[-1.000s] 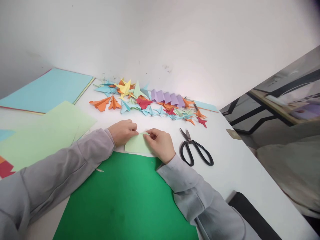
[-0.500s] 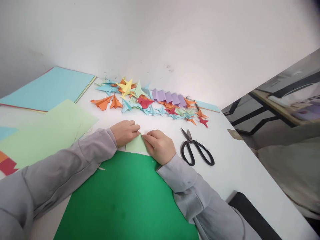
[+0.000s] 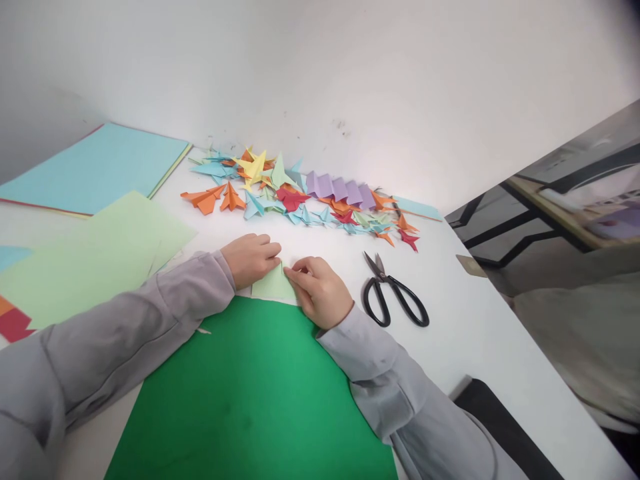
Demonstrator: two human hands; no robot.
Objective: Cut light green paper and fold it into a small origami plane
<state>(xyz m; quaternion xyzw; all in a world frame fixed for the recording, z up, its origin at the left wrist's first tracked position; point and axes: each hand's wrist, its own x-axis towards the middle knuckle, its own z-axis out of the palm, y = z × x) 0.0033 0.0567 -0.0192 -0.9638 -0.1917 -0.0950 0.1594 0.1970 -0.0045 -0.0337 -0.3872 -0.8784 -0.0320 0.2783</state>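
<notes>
A small piece of light green paper (image 3: 270, 285) lies on the white table just beyond a large green sheet (image 3: 245, 380). My left hand (image 3: 251, 259) has its fingers curled onto the small paper's upper left side. At its upper right, my right hand (image 3: 323, 290) pinches the edge between thumb and forefinger. A short crease or slit shows near the paper's top, between my two hands. Parts of the paper are hidden beneath my fingers. To the right of my right hand lie black-handled scissors (image 3: 393, 287), their blades slightly apart.
Many folded paper shapes (image 3: 300, 200) in several colours line the wall. Light green sheets (image 3: 95, 260) lie at left, before a stack of blue paper (image 3: 110, 167). A black flat object (image 3: 495, 420) rests at lower right, inside the table's right edge.
My right thumb and forefinger have shifted slightly along the small paper's top edge. The view has tilted a little; both hands remain on the paper.
</notes>
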